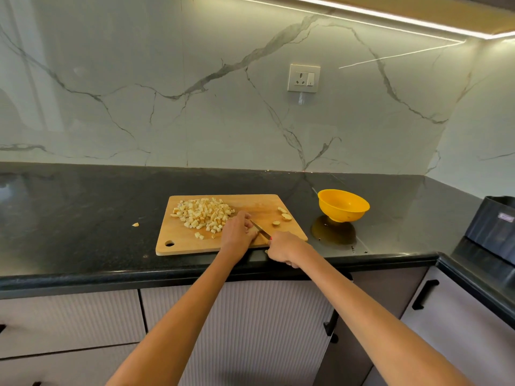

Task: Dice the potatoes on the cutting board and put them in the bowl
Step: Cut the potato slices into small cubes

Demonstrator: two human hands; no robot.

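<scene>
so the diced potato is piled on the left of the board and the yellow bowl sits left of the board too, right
Not quite. The head view shows the diced potato piled on the left of the board, but the yellow bowl sits to the right of the board, not the left.

A single head-worn wide-angle view looks forward and down from standing height, facing the marble back wall [195, 107] straight on at 12 o'clock. The dark surface [83, 213] runs across the middle of the frame, at about arm's length. The cutting board [195, 243] sits just below centre, with both forearms reaching up to it from 6 o'clock. The yellow bowl [343, 205] lies toward 3 o'clock of the board. Cabinet fronts [69, 321] fill the lower edge, and lens curvature bends the surface's rim and the light strip [362, 19] near 1 o'clock.
</scene>
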